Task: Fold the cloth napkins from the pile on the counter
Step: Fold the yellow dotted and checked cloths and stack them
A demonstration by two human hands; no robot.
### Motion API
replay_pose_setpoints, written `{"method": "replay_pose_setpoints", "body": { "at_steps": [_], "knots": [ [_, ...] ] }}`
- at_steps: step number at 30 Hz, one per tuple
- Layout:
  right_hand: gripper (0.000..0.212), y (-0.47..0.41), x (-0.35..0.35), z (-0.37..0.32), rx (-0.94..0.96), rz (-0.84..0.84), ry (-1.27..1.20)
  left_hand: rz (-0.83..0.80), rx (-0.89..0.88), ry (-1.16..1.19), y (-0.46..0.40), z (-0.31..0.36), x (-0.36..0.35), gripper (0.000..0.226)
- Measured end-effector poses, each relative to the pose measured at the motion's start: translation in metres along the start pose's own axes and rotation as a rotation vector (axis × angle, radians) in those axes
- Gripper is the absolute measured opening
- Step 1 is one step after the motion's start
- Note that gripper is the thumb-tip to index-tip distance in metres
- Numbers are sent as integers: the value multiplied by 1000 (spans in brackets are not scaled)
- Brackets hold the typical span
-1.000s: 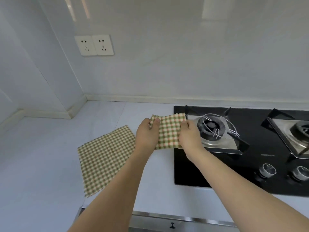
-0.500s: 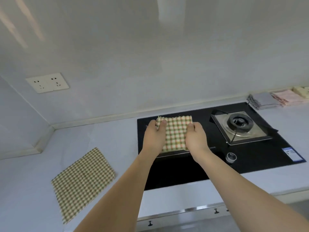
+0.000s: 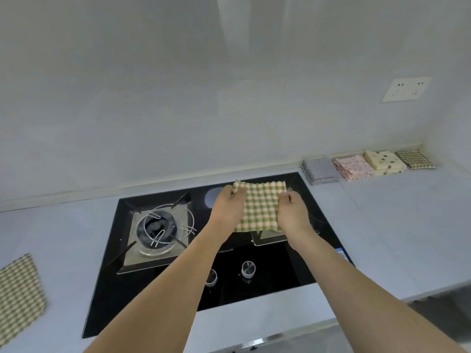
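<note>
Far left of the stove [image 3: 163, 284]: one unfolded checked napkin [image 3: 19, 291] flat on the desk [image 3: 397, 225], left to do. Over the stove: left hand [image 3: 228, 203] and right hand [image 3: 293, 211] pinching a folded napkin [image 3: 260, 207], midair. Right of the stove: four folded stacks [image 3: 367, 164], apparently done. Near the end, probably.

Black gas hob [image 3: 267, 284], wall socket [image 3: 405, 89]
</note>
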State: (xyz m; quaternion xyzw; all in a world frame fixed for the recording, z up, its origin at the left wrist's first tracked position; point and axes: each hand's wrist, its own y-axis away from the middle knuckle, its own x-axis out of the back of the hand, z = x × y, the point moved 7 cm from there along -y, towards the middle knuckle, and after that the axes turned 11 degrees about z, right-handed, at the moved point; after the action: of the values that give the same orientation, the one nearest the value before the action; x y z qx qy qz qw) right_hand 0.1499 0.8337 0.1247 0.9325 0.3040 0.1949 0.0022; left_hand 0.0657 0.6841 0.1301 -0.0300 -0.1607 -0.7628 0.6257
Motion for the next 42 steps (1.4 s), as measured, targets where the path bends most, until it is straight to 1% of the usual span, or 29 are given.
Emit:
{"method": "replay_pose_setpoints", "body": {
  "at_steps": [3, 6, 9, 14, 18, 21, 24, 27, 30, 33, 35, 39, 42],
  "knots": [
    [26, -42, 31, 12, -38, 45, -40, -83, 37, 28, -14, 8, -53, 9],
    [26, -89, 68, 26, -81, 73, -51, -85, 107, 74, -24, 17, -108, 8],
    [29, -137, 110, 44, -150, 79, -49, -133, 135, 21, -29, 28, -170, 13],
    [27, -215, 174, 72, -240, 12, -74, -208, 147, -25, -45, 54, -265, 12],
    [23, -263, 209, 92, -379, -61, -87, -224, 184, -37, -56, 64, -323, 12],
    [18, -303, 232, 107, -358, -31, -92, -262, 169, -86, -70, 71, -373, 16],
    [31, -350, 260, 121, -362, 13, -115, -306, 172, -98, -89, 77, -433, 18],
    [31, -410, 292, 135, -327, 38, -80, -324, 163, -98, -109, 86, -502, 18],
    [37, -479, 323, 145, -339, 98, -95, -310, 161, -72, -137, 100, -570, 15],
    [41, -542, 351, 146, -293, 137, -51, -289, 162, -79, -164, 115, -636, 8],
    [41, -581, 369, 148, -266, 167, -19, -284, 159, -79, -181, 125, -677, 5],
    [40, -643, 396, 152, -233, 222, 61, -283, 156, -67, -209, 136, -744, 8],
    [51, -677, 411, 165, -233, 238, 114, -277, 138, -98, -224, 139, -786, 12]
  ]
}}
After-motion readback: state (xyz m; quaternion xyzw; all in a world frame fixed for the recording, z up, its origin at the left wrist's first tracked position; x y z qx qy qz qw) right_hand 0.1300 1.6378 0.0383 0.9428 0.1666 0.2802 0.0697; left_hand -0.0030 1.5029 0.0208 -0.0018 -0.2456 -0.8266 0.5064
